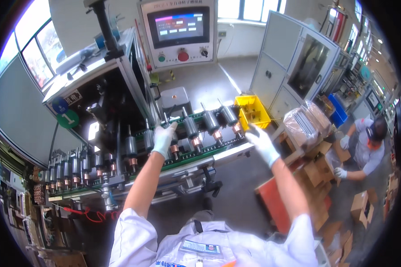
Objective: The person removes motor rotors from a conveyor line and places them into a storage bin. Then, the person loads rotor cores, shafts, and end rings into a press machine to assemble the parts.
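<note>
Currently, left fingers are partly hiding a rotor, grip unclear; right fingers are hovering, spread, near a yellow bin.

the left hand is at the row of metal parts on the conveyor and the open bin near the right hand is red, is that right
Not quite: the open bin near the right hand is yellow, not red, as the head view shows. The left hand is at the row of metal parts on the conveyor.
</note>
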Demonstrator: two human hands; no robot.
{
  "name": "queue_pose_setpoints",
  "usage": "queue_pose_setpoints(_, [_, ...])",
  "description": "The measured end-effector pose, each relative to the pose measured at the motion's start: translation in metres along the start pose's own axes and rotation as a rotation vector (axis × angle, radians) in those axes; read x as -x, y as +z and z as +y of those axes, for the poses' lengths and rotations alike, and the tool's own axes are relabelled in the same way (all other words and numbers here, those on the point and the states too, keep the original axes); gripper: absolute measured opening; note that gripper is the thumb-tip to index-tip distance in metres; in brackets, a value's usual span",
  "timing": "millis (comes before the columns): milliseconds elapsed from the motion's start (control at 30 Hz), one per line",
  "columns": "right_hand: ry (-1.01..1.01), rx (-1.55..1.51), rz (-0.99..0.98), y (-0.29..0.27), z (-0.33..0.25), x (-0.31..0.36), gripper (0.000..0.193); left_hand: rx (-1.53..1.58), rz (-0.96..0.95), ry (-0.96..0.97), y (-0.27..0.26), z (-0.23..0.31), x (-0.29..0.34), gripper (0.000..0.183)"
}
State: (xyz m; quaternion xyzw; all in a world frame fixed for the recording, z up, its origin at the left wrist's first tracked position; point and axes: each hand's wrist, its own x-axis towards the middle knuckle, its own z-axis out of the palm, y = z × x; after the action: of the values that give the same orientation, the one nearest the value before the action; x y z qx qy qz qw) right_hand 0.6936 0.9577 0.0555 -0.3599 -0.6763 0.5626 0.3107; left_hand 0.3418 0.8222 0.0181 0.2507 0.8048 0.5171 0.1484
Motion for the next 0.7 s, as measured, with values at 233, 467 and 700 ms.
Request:
queue_pose_setpoints(233, [0.214, 0.213, -0.189, -0.014, 0.005, -0.153, 0.063, 0.162, -0.247, -0.298, 0.004, -0.020, -0.019, 0.053])
queue_pose_setpoints(467, [0.662, -0.291, -0.517, 0.012, 0.073, -0.217, 0.034, 0.260, -0.281, -0.572, 0.010, -0.007, -0.024, 0.032])
queue_pose_setpoints(700, [0.899, -0.574, -0.556, 0.024, 0.069, -0.217, 0.026, 0.401, -0.291, -0.700, 0.007, -0.002, -0.020, 0.029])
